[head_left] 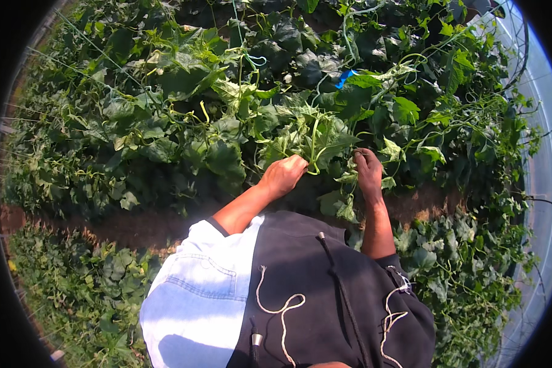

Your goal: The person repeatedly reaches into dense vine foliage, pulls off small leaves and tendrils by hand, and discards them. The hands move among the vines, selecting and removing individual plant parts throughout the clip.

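My left hand (285, 175) is closed around a pale green vine stem (314, 140), which bends beside its fingertips and carries a cluster of broad leaves (333, 138). To its right, my right hand (369, 168) is raised with thumb and fingers drawn together at the edge of the foliage. A leafy shoot (347, 210) hangs just left of the right wrist. Whether anything lies between those right fingertips is hidden.
Dense climbing vines (165, 87) fill the row ahead, with green support strings (237, 27) running through them. A blue strip (345, 79) sits among the leaves. Brown soil (133, 230) separates this row from low plants (87, 294) behind. Translucent plastic sheeting (540, 138) borders the right side.
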### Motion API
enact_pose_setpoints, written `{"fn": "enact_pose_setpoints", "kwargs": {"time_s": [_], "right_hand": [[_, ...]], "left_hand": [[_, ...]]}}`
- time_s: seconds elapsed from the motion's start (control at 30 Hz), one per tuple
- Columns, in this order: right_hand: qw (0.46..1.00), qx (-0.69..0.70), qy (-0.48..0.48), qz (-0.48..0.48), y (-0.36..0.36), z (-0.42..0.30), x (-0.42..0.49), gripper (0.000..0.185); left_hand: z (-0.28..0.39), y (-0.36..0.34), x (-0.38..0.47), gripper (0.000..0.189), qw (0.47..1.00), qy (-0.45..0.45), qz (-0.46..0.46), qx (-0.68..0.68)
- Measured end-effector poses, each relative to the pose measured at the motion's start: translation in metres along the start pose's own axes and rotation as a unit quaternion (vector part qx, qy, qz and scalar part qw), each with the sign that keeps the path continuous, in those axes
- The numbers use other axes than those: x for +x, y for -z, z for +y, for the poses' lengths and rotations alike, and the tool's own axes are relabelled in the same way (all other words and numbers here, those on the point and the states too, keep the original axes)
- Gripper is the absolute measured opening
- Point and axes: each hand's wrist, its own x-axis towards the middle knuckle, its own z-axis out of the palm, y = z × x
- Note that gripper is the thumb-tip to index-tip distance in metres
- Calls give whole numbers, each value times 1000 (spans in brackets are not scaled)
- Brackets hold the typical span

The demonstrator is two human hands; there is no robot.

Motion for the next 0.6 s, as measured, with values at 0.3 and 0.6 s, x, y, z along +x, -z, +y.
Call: {"fn": "enact_pose_setpoints", "kwargs": {"time_s": [0.3, 0.6], "right_hand": [[973, -88, -164, -138, -49, -36, 26, 54], [968, 25, -170, -181, -61, -58, -6, 40]], "left_hand": [[7, -32, -19, 6, 976, -139, -75, 153], [-10, -37, -20, 16, 931, 175, -311, 76]]}}
